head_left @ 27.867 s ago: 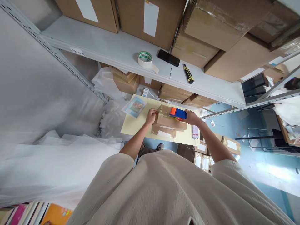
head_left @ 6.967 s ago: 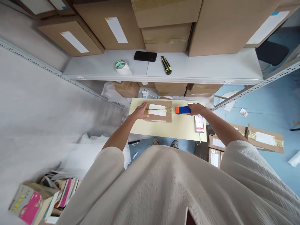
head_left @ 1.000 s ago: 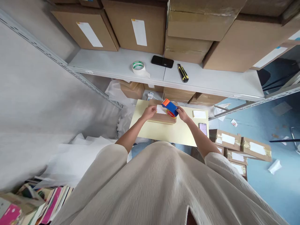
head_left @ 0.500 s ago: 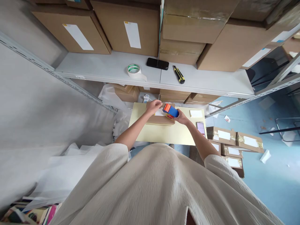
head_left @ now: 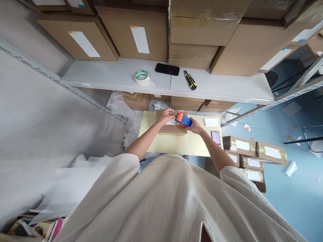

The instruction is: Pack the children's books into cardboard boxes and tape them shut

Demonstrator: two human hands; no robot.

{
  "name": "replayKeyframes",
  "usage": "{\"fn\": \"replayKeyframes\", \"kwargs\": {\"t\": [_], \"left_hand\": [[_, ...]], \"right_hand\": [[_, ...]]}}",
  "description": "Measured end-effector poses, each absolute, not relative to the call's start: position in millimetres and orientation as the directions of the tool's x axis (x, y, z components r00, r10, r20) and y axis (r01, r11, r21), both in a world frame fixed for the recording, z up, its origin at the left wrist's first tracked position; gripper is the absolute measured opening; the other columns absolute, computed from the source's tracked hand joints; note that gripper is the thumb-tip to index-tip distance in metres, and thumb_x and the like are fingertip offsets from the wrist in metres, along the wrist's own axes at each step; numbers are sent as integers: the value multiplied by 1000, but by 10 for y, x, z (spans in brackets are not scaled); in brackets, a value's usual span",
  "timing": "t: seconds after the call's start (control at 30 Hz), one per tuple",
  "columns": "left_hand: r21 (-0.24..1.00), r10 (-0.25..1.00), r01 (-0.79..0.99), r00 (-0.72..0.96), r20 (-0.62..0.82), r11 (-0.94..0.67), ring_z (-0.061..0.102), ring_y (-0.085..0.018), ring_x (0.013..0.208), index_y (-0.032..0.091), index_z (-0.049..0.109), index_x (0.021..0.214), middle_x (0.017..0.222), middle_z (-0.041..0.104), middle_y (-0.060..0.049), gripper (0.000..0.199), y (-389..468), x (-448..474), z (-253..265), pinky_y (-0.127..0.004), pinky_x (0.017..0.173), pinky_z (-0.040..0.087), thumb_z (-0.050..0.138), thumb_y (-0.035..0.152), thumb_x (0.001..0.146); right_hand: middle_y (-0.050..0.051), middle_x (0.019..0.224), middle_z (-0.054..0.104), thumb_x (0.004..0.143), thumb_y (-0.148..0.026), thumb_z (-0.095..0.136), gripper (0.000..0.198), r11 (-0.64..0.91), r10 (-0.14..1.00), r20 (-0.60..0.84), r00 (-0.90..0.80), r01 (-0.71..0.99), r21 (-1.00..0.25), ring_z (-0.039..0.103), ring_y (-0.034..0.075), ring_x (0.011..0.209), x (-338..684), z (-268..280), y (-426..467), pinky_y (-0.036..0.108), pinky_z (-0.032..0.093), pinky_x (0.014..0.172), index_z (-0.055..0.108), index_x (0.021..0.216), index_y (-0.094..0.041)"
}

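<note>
My right hand [head_left: 195, 126] is wrapped round the back end of a blue and orange tape dispenser [head_left: 186, 120], held above a cardboard box. My left hand [head_left: 167, 115] is at the dispenser's orange front end, its fingers pinched together. Whatever lies between those fingertips is too small to make out. Beneath both hands, the brown cardboard box [head_left: 174, 129] lies flat on a pale yellow table [head_left: 161, 144]. A white label [head_left: 171, 121] shows on the box top, partly covered by my hands and the dispenser.
Above the table, a grey shelf [head_left: 111, 75] bears a masking tape roll [head_left: 142, 76], a black phone [head_left: 167, 69], a yellow box cutter [head_left: 190, 80] and large cartons [head_left: 136, 37]. A lit phone [head_left: 216, 138] and white card [head_left: 211, 122] lie on the table's right. Labelled boxes [head_left: 242, 149] are stacked right.
My left hand has shifted slightly right, closer to the dispenser's orange front. The dispenser and right hand have hardly moved. The camera view has turned a little.
</note>
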State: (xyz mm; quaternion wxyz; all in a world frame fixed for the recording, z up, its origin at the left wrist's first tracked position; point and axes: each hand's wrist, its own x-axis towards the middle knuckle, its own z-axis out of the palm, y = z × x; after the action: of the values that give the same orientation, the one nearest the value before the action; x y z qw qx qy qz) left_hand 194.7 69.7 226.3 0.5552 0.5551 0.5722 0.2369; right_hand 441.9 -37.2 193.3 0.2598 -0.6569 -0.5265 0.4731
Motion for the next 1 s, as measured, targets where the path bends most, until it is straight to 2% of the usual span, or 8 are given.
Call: {"fn": "replayKeyframes", "kwargs": {"t": [0.17, 0.37, 0.5, 0.63, 0.73, 0.83, 1.0], "left_hand": [[877, 906, 392, 199, -374, 277, 77, -22, 81, 24, 70, 110, 79, 76, 2, 40, 744, 1989, 2242, -30, 69, 54, 88, 14, 76], [843, 882, 449, 210, -421, 295, 75, -20, 80, 28, 60, 115, 77, 73, 6, 55, 807, 2189, 2232, -27, 67, 49, 87, 9, 72], [805, 907, 544, 174, -384, 236, 70, -18, 76, 29, 58, 115, 80, 72, 7, 55, 904, 2283, 2205, -27, 66, 49, 89, 14, 73], [750, 883, 631, 219, -415, 197, 68, -19, 75, 29, 61, 113, 84, 73, 4, 51, 996, 2486, 2126, -29, 69, 52, 89, 16, 72], [710, 876, 701, 301, -378, 65, 69, -21, 80, 28, 66, 111, 86, 75, 2, 46, 1007, 2833, 2039, -33, 78, 57, 89, 19, 72], [632, 849, 770, 387, -359, -83, 73, -26, 94, 28, 71, 109, 92, 78, -1, 41, 1018, 3225, 1949, -39, 91, 59, 86, 22, 72], [412, 775, 874, 440, -453, -256, 74, -39, 126, 26, 78, 102, 122, 82, -12, 36, 1080, 3679, 1790, -50, 107, 57, 81, 14, 68]], "right_hand": [[0, 90, 66, 64, -55, 91, 60, -302, 940, -341, 17, 508, -807, 57, 21, 81, 4457, 1935, -393, 31, 47, 66, 57, 104, -26], [4, 101, 75, 69, -66, 92, 65, -236, 962, -272, 31, 598, -766, 67, 24, 89, 4669, 1978, -542, 34, 52, 75, 60, 108, -26], [5, 99, 76, 71, -67, 96, 64, -309, 947, -298, 122, 607, -732, 68, 25, 87, 5007, 1949, -857, 36, 55, 76, 60, 106, -27], [5, 92, 74, 70, -66, 99, 62, -432, 901, -374, 218, 508, -745, 67, 25, 80, 5344, 1772, -1294, 38, 54, 70, 60, 99, -28], [4, 89, 74, 69, -55, 100, 55, -510, 859, -438, 263, 392, -765, 68, 25, 78, 5446, 1576, -1564, 37, 54, 67, 61, 96, -27], [5, 90, 75, 68, -42, 99, 49, -590, 803, -520, 290, 267, -762, 71, 25, 81, 5417, 1369, -1747, 35, 54, 66, 64, 97, -25], [3, 92, 75, 67, -33, 96, 44, -658, 737, -612, 288, 101, -746, 71, 23, 85, 5213, 1065, -1883, 30, 52, 66, 65, 97, -23]]}}
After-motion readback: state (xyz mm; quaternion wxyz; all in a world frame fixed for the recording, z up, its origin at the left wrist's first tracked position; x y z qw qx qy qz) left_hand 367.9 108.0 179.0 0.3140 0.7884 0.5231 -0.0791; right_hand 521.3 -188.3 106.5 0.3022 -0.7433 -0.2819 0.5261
